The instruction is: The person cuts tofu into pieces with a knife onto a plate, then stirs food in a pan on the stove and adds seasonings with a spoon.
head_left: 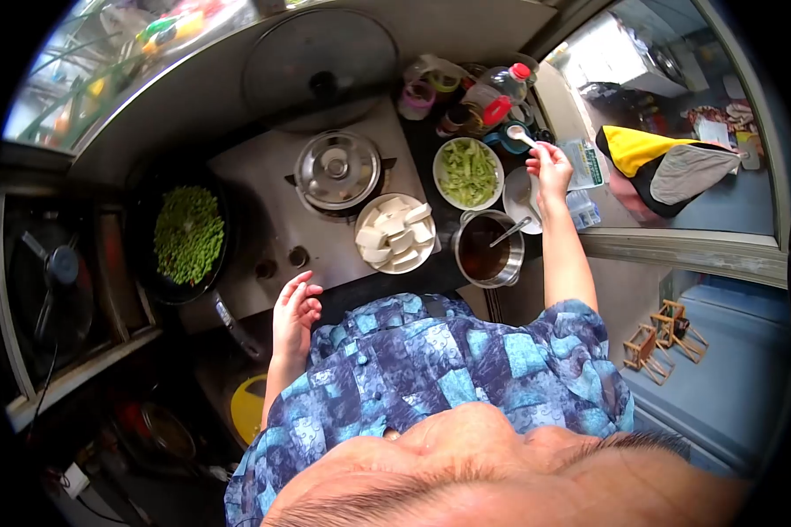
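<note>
A small white spoon (524,136) is pinched in my right hand (551,169), its bowl over a blue-rimmed container (504,139) at the back right. Below that hand lies a pale dish (520,195), partly hidden by my wrist. My left hand (297,307) hovers at the stove's front edge with fingers loosely curled and apart, holding nothing. To its left is a dark wok (226,230) of green peas or beans (189,235). Between my hands are a plate of white slices (395,234), a bowl of chopped greens (469,173) and a metal pot of brown liquid (483,250) with a spoon in it.
A lidded steel pot (336,170) sits on the stove (264,202). Behind it a large glass lid (319,70) leans on the wall. Bottles and jars (505,83) crowd the back right corner. A yellow and black cloth item (664,167) hangs at the right window.
</note>
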Demonstrator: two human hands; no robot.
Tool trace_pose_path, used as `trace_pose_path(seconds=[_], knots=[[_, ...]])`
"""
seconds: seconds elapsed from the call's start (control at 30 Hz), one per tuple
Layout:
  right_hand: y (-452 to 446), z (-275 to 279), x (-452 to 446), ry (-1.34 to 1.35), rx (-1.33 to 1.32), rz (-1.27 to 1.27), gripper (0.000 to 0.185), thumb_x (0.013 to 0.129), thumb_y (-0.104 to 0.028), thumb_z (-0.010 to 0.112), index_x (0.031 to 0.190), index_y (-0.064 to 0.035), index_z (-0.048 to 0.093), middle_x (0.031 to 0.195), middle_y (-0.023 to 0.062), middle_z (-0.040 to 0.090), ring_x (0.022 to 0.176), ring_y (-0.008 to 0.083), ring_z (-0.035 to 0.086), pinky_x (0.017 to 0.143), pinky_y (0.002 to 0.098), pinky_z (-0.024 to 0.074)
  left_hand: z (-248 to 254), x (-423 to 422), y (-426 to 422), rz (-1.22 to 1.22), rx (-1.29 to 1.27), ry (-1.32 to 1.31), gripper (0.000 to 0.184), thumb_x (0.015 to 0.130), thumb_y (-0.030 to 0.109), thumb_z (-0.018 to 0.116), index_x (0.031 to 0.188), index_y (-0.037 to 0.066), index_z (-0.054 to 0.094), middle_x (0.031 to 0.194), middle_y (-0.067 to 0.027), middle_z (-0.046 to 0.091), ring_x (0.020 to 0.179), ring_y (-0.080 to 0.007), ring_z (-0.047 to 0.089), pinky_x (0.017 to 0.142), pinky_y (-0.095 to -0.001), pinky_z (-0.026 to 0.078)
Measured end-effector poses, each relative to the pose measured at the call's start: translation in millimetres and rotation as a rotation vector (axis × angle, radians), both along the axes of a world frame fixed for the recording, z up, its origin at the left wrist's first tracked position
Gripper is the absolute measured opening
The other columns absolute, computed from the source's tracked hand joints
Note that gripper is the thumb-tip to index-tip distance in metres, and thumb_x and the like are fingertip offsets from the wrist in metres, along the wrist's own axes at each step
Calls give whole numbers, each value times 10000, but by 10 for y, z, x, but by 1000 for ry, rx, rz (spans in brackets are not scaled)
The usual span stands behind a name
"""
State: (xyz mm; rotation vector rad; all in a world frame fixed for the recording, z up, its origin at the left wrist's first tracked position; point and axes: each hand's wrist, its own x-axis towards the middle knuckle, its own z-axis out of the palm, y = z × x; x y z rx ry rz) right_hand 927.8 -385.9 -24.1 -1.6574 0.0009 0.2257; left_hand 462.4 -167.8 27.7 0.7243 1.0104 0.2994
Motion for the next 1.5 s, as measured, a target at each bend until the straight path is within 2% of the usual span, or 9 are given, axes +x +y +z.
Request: trace_pose_path(seconds=[0.2, 0.27, 0.4, 0.53, 0.6, 0.8, 0.87, 1.03, 1.5], knots=[[-109, -763, 1317, -62, -204, -118, 196, 897, -138, 608, 1005, 22, 638, 812, 106, 688, 575, 155, 652, 482, 259, 513, 192, 382, -359, -34, 8, 72, 270, 979, 183, 516, 1213, 49, 542, 903, -45, 623, 651, -65, 549, 558, -182, 454], [55, -934, 1606, -251, -581, -90, 191, 873, -164, 633, 938, 12, 663, 719, 91, 689, 538, 159, 661, 497, 273, 525, 235, 465, -390, -23, 1, 92, 268, 980, 184, 515, 1210, 50, 542, 906, -46, 623, 654, -65, 552, 559, -181, 457], [224, -1392, 1971, -449, -762, -44, 216, 866, -197, 635, 968, -11, 680, 648, 80, 679, 511, 168, 661, 485, 294, 525, 310, 512, -449, 3, 7, 105, 273, 978, 184, 520, 1216, 51, 536, 917, -50, 628, 665, -67, 564, 569, -184, 469], [92, -999, 1569, -281, -649, -66, 236, 901, -231, 609, 967, -7, 640, 674, 73, 671, 478, 149, 627, 469, 262, 479, 347, 547, -481, 23, 21, 118, 304, 984, 178, 505, 1255, 41, 512, 910, -46, 626, 660, -64, 568, 553, -185, 475], [25, -776, 923, -287, -479, 29, 197, 870, -235, 628, 869, -40, 659, 739, 114, 689, 649, 233, 685, 626, 347, 527, 323, 507, -479, 38, 16, 122, 304, 982, 182, 510, 1251, 40, 517, 910, -46, 627, 656, -62, 567, 558, -182, 478], [1104, -118, -185, -503, -133, 596, 118, 849, -106, 628, 910, -11, 659, 763, 152, 666, 698, 283, 662, 643, 371, 518, 299, 551, -419, -13, -5, 131, 294, 973, 183, 527, 1227, 35, 529, 916, -38, 623, 664, -54, 554, 573, -175, 459], [1574, -391, 20, -809, -356, 557, 147, 852, -77, 599, 962, -10, 669, 859, 154, 683, 735, 309, 669, 650, 375, 520, 349, 587, -419, -25, 4, 115, 296, 974, 182, 526, 1227, 30, 526, 914, -36, 622, 664, -52, 553, 574, -174, 459], [2332, -420, 285, -459, -938, 590, 213, 825, -242, 601, 959, -119, 712, 965, 158, 682, 902, 358, 647, 760, 465, 519, 409, 476, -472, 14, 111, 161, 289, 975, 177, 520, 1223, 29, 527, 912, -32, 613, 657, -41, 534, 568, -164, 437], [2369, -654, 601, -682, -1235, 776, 231, 781, -281, 628, 955, -152, 708, 1030, 138, 677, 938, 329, 653, 797, 464, 521, 303, 266, -534, 127, 86, 170, 294, 970, 185, 537, 1221, 31, 529, 921, -33, 616, 659, -43, 541, 573, -167, 438]])
